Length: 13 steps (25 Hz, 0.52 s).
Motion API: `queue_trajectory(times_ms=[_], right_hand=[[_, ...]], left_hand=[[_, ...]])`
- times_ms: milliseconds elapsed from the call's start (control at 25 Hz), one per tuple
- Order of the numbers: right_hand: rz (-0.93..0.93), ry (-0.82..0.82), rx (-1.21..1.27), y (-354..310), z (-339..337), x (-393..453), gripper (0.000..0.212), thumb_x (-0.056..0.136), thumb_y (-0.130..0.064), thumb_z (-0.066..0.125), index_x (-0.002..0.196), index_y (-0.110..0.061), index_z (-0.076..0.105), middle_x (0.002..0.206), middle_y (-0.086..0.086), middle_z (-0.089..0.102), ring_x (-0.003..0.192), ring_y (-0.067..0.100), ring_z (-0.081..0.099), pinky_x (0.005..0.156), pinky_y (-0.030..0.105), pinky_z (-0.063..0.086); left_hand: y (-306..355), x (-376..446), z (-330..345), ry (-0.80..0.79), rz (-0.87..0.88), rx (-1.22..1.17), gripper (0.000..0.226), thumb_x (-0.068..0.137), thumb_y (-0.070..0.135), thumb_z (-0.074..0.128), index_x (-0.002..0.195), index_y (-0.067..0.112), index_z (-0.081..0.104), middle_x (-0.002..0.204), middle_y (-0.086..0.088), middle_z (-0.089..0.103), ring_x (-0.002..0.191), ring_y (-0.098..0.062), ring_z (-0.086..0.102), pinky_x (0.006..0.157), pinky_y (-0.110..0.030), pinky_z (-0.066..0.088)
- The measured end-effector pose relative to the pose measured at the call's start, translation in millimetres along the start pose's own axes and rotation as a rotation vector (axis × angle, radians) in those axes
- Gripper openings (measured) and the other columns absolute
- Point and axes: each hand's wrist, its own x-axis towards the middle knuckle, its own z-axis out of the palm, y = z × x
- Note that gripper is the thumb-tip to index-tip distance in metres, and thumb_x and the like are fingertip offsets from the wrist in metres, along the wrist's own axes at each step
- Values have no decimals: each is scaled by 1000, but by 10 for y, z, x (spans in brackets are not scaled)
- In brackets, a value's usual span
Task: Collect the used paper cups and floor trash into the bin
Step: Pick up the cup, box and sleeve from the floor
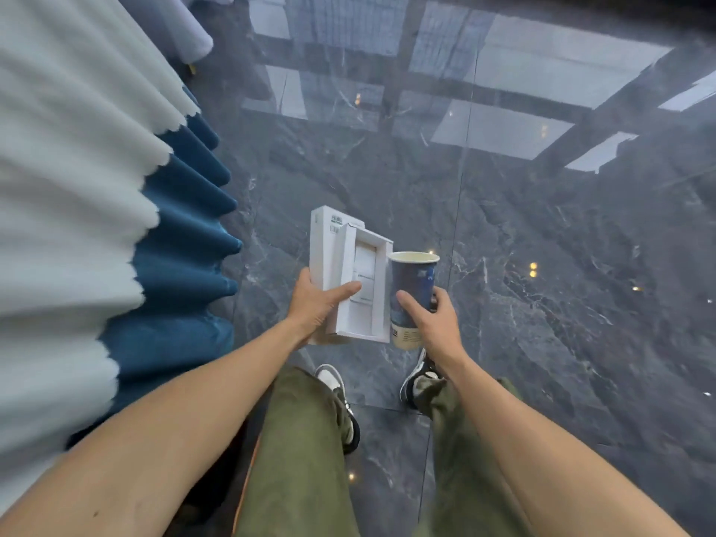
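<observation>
Holding box [350, 273] and cup [412, 292].

The left hand [315, 304] holds an opened cardboard box [348, 277], thumb across its inner tray, and the right hand [434, 319] holds a paper cup [412, 292] upright just to the right of it, the cup's rim touching or nearly touching the box's edge. Both are held out in front of the body, above the floor [542, 265]. Two shoes [420, 375] stand on the floor below the hands. Pleated curtains [116, 226] hang along the left, close beside the left arm.
</observation>
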Motion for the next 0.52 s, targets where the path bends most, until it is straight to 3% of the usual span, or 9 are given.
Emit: queue_trajectory(times_ms=[160, 320, 520], right_hand=[[-1, -3, -48, -584, 31, -1064, 56, 78, -61, 78, 118, -24, 62, 109, -3, 74, 98, 15, 73, 82, 35, 58], [10, -5, -122, -756, 244, -1781, 68, 71, -76, 71, 114, -26, 57, 108, -3, 72, 97, 17, 72, 87, 45, 59], [82, -163, -167, -564, 534, -2435, 60, 82, -71, 65, 115, -21, 55, 109, 0, 71, 95, 19, 73, 85, 43, 59]], left_hand=[[301, -1046, -510, 13, -6, 30, 76, 69, 31, 97, 127, 13, 51, 113, 2, 66, 109, -21, 66, 85, -31, 53], [246, -1746, -879, 59, 15, 27, 77, 70, 31, 97, 128, 13, 50, 116, 0, 65, 108, -21, 65, 84, -29, 50], [-243, -2417, -1384, 144, 30, 36, 80, 70, 39, 95, 131, 13, 48, 120, -2, 63, 110, -22, 63, 83, -31, 53]])
